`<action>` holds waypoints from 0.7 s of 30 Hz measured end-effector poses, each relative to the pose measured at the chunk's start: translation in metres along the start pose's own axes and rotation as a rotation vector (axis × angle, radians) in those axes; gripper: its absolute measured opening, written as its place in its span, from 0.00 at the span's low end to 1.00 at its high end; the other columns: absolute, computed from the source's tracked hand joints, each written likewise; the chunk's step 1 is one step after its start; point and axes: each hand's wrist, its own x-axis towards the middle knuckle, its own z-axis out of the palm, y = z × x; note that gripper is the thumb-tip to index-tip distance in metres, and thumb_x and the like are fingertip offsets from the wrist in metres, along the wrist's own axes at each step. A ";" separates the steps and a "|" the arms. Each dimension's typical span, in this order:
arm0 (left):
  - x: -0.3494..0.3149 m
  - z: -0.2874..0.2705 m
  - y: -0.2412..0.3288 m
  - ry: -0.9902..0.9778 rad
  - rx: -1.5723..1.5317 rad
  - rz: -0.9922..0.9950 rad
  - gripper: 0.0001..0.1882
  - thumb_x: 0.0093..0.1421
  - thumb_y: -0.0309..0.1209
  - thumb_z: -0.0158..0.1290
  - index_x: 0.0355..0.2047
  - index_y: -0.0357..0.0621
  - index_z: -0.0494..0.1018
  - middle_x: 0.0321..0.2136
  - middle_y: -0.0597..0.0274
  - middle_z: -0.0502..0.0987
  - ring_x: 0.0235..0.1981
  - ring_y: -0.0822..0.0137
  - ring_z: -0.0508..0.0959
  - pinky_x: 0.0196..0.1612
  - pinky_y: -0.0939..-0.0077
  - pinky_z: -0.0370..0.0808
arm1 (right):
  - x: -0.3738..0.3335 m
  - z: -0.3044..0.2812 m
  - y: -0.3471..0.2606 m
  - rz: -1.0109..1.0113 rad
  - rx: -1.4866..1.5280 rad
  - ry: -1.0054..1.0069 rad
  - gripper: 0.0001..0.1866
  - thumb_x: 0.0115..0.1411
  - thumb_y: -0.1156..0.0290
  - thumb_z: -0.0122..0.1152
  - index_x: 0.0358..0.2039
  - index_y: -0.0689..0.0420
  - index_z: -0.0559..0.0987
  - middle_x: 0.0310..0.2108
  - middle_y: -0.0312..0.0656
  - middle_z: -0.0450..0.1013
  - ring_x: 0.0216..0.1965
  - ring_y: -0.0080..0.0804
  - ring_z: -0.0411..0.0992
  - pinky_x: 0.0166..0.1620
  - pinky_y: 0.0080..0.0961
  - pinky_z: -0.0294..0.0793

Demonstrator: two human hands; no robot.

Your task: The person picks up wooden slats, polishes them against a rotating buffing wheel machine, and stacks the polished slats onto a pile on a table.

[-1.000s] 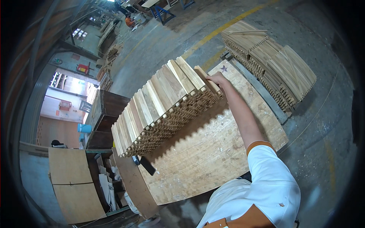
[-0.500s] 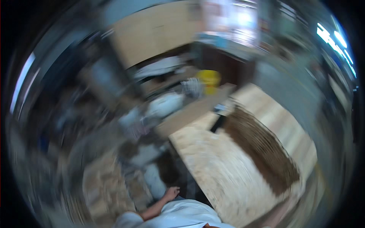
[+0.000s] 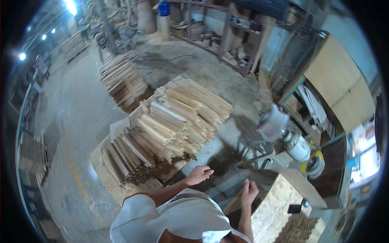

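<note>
My left hand (image 3: 199, 175) is loosely closed in front of my body, near the close edge of a big pile of wooden sticks (image 3: 170, 117); nothing shows between its fingers. To its right, my right hand (image 3: 249, 192) is curled into a loose fist with nothing visible in it, beside the left edge of a wooden workbench (image 3: 270, 208). Several rows of small brown wooden pieces (image 3: 298, 229) lie on that bench, along with a dark phone-like rectangle (image 3: 294, 209).
Behind the pile is another stack of sticks (image 3: 121, 81) on the concrete floor (image 3: 87, 133). A grinding machine with a motor (image 3: 298, 146) and a yellow-rimmed wheel (image 3: 314, 164) stands beyond the bench. Shelving (image 3: 225, 34) lines the back; stacked boards (image 3: 32, 156) are at far left.
My view has swung left, bringing the stick pile into the middle and the bench to the lower right. The right hand now shows clearly; the left hand is farther forward.
</note>
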 end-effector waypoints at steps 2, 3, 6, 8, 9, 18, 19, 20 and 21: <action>-0.004 -0.035 0.007 0.052 -0.132 -0.041 0.16 0.66 0.41 0.51 0.34 0.38 0.76 0.21 0.63 0.78 0.23 0.75 0.76 0.27 0.75 0.72 | 0.051 0.037 -0.026 -0.020 -0.086 -0.085 0.12 0.64 0.70 0.59 0.27 0.66 0.77 0.22 0.35 0.73 0.26 0.16 0.68 0.31 0.18 0.69; -0.010 -0.052 0.009 0.128 -0.236 0.017 0.15 0.66 0.40 0.51 0.36 0.39 0.77 0.21 0.63 0.78 0.23 0.75 0.76 0.27 0.75 0.72 | 0.072 0.058 -0.038 -0.084 -0.147 -0.160 0.11 0.63 0.69 0.60 0.30 0.66 0.78 0.23 0.36 0.74 0.26 0.17 0.69 0.32 0.19 0.70; -0.030 -0.094 0.013 0.314 -0.333 -0.009 0.15 0.66 0.38 0.51 0.41 0.38 0.78 0.23 0.63 0.78 0.23 0.75 0.76 0.28 0.76 0.73 | 0.106 0.133 -0.069 -0.181 -0.152 -0.361 0.11 0.63 0.68 0.61 0.35 0.66 0.80 0.25 0.38 0.76 0.28 0.19 0.71 0.34 0.21 0.72; -0.043 -0.112 0.016 0.359 -0.241 -0.074 0.15 0.68 0.37 0.49 0.41 0.36 0.77 0.26 0.64 0.78 0.26 0.76 0.75 0.30 0.78 0.74 | 0.110 0.183 -0.084 -0.127 -0.089 -0.522 0.13 0.62 0.68 0.61 0.40 0.66 0.80 0.28 0.40 0.78 0.29 0.22 0.74 0.36 0.23 0.74; -0.050 -0.118 0.019 0.418 -0.252 -0.108 0.15 0.68 0.36 0.49 0.41 0.36 0.77 0.27 0.64 0.78 0.27 0.76 0.76 0.30 0.79 0.75 | 0.106 0.207 -0.091 -0.185 -0.058 -0.618 0.12 0.62 0.69 0.61 0.40 0.65 0.80 0.29 0.41 0.79 0.30 0.22 0.74 0.37 0.23 0.74; -0.078 -0.126 0.036 1.122 -0.609 -0.132 0.12 0.67 0.31 0.50 0.41 0.34 0.77 0.28 0.65 0.80 0.29 0.77 0.77 0.34 0.80 0.75 | 0.061 0.323 -0.141 -0.581 -0.083 -0.944 0.11 0.56 0.67 0.66 0.36 0.59 0.80 0.31 0.44 0.76 0.36 0.42 0.75 0.42 0.33 0.74; -0.080 -0.126 0.034 1.167 -0.675 -0.106 0.12 0.68 0.33 0.50 0.43 0.37 0.76 0.30 0.67 0.79 0.30 0.77 0.76 0.35 0.80 0.77 | 0.062 0.329 -0.144 -0.636 -0.087 -0.974 0.11 0.56 0.66 0.66 0.36 0.59 0.80 0.32 0.45 0.75 0.38 0.43 0.74 0.43 0.34 0.73; -0.082 -0.127 0.032 1.218 -0.674 -0.131 0.12 0.68 0.33 0.50 0.43 0.37 0.76 0.30 0.67 0.79 0.30 0.77 0.76 0.35 0.80 0.77 | 0.062 0.333 -0.147 -0.680 -0.104 -0.993 0.12 0.56 0.66 0.66 0.37 0.59 0.80 0.32 0.45 0.75 0.40 0.44 0.73 0.44 0.35 0.72; -0.084 -0.129 0.028 1.333 -0.522 -0.197 0.12 0.68 0.33 0.50 0.43 0.37 0.76 0.31 0.67 0.79 0.30 0.77 0.77 0.35 0.80 0.77 | 0.063 0.336 -0.148 -0.731 -0.076 -1.016 0.11 0.56 0.65 0.66 0.35 0.59 0.80 0.30 0.45 0.75 0.36 0.42 0.74 0.40 0.34 0.73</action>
